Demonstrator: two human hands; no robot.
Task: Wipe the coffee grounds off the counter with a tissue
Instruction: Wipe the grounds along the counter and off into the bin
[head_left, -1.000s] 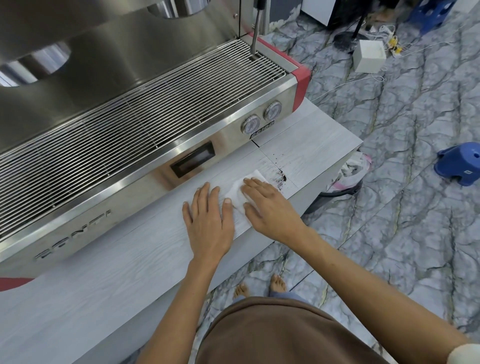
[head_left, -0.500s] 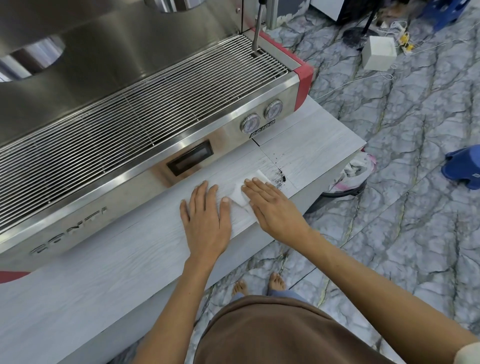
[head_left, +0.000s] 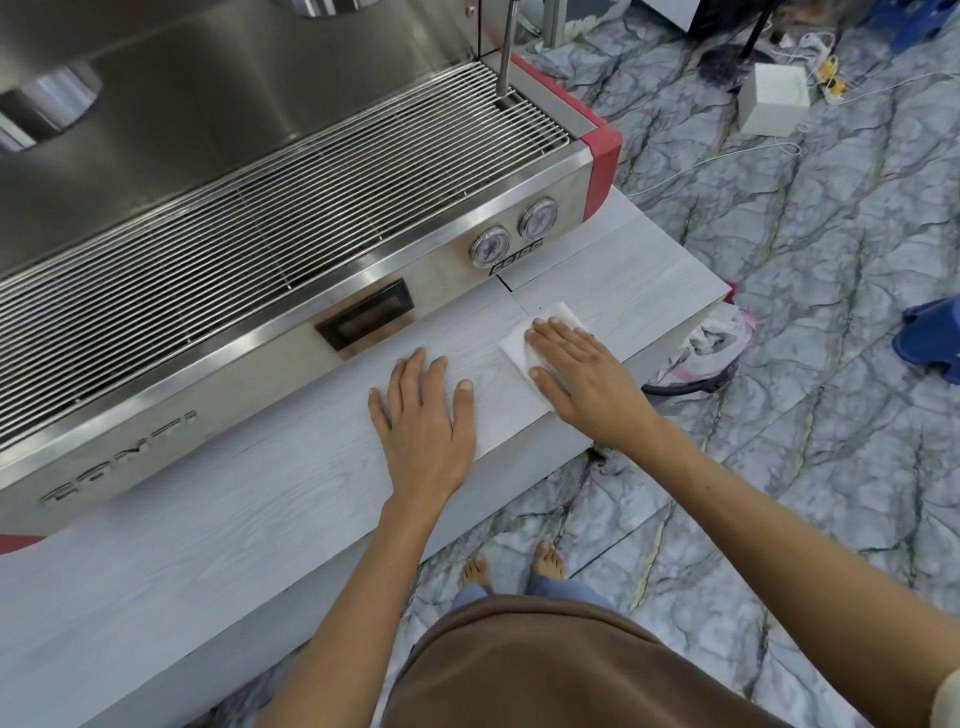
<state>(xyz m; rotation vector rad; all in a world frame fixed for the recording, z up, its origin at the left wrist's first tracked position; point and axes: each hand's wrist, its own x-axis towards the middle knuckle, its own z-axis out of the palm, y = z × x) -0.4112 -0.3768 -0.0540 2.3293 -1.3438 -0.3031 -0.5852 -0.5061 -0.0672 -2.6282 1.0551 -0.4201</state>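
Note:
A white tissue (head_left: 519, 358) lies flat on the pale wood-grain counter (head_left: 260, 493), near its front edge and right end. My right hand (head_left: 582, 379) presses on the tissue with straight fingers and covers most of it. My left hand (head_left: 423, 421) rests flat on the counter just left of the tissue, fingers spread. A few tiny dark specks (head_left: 540, 308) show by the tissue's far edge. A small dark clump of coffee grounds (head_left: 597, 456) shows below the counter's front edge, beside my right wrist.
A steel espresso machine (head_left: 311, 208) with a wire grate, two gauges (head_left: 514, 234) and red end caps fills the counter behind my hands. On the marble floor are a bin with a bag (head_left: 701, 353), a blue stool (head_left: 930, 332), a white box (head_left: 774, 98) and cables.
My right hand slid the tissue to the right over the dark grounds patch, which no longer shows on the counter. The left hand stayed flat in place.

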